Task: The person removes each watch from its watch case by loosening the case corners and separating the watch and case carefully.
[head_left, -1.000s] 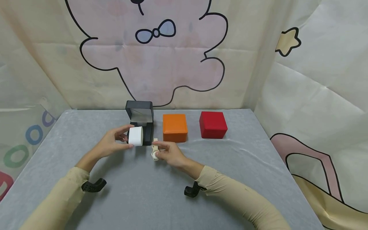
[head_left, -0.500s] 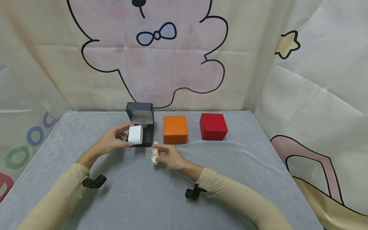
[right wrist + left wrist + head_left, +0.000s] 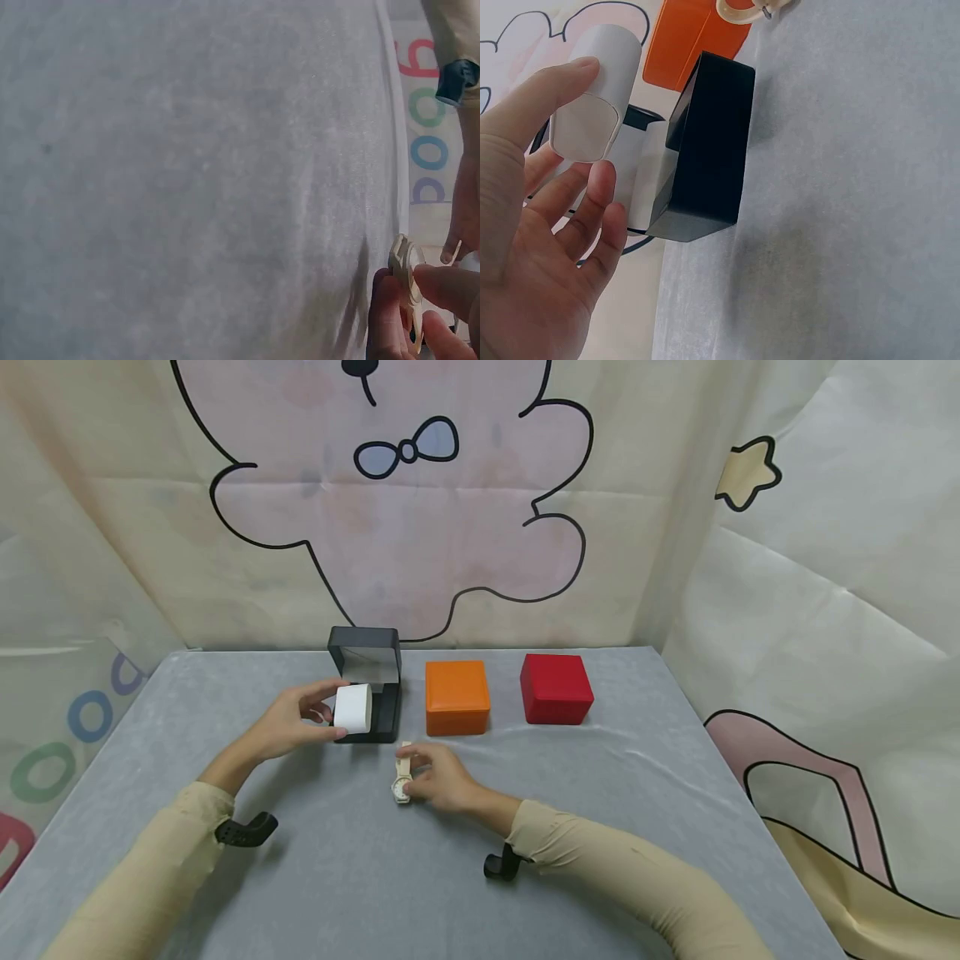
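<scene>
My left hand (image 3: 288,722) pinches a white watch cushion (image 3: 352,709) between thumb and fingers, just above an open black watch box (image 3: 386,714). The left wrist view shows the cushion (image 3: 613,64) clear of the box (image 3: 712,142), its flat end facing the camera. My right hand (image 3: 444,778) holds a cream wristwatch (image 3: 402,789) in front of the box, dial toward me and strap upward. In the right wrist view the thumb and fingers grip the watch (image 3: 415,274) at its case; part of the strap is hidden by the fingers.
An orange box (image 3: 457,697) stands shut right of the black box, and a shut red box (image 3: 557,688) stands farther right. All rest near the back edge of the grey cloth-covered table (image 3: 360,885). A printed curtain (image 3: 450,543) hangs behind.
My right hand has drawn the wristwatch a little toward me, away from the black box. The left hand and the cushion have hardly moved.
</scene>
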Motion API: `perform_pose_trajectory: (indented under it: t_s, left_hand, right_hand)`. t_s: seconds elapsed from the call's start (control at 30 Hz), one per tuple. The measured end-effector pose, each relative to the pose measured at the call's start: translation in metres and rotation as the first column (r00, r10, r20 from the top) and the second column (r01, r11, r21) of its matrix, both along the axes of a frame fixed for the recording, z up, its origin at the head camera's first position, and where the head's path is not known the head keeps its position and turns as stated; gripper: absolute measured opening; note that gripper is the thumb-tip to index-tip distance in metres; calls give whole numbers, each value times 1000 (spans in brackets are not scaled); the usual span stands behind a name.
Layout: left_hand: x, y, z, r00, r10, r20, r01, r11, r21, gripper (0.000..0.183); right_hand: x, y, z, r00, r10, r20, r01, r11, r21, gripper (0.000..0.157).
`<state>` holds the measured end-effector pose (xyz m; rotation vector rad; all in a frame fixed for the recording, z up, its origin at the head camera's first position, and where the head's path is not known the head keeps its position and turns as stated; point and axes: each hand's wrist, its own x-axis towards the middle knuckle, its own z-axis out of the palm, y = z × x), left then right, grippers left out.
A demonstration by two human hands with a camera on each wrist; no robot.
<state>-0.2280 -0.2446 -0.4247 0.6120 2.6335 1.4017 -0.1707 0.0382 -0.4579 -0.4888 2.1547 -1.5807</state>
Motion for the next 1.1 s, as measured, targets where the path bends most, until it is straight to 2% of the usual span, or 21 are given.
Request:
perform_pose_trajectory:
  t_s: [0.33,0.6,0.83,1.1]
  left_hand:
    - [-2,-1,-3,1000,0,-5,0,1000,3,73]
    - [-3,-1,-5,1000,-4,-7,4,1000,5,73]
    - [-4,-1,-6,1000,-9,-7,9,1000,-2,73]
    - [-5,0,-6,1000,0,2,0,1000,-14,73]
  right_hand:
    - [3,-8,-2,996,-16,-85,24,996,89,50]
    - [4,-8,-3,987,-22,-159,52,981,187,48]
    - [2,-5,-3,973,14,-231,54,957,286,48]
    - [-2,-2,-7,951,87,-298,11,950,313,51]
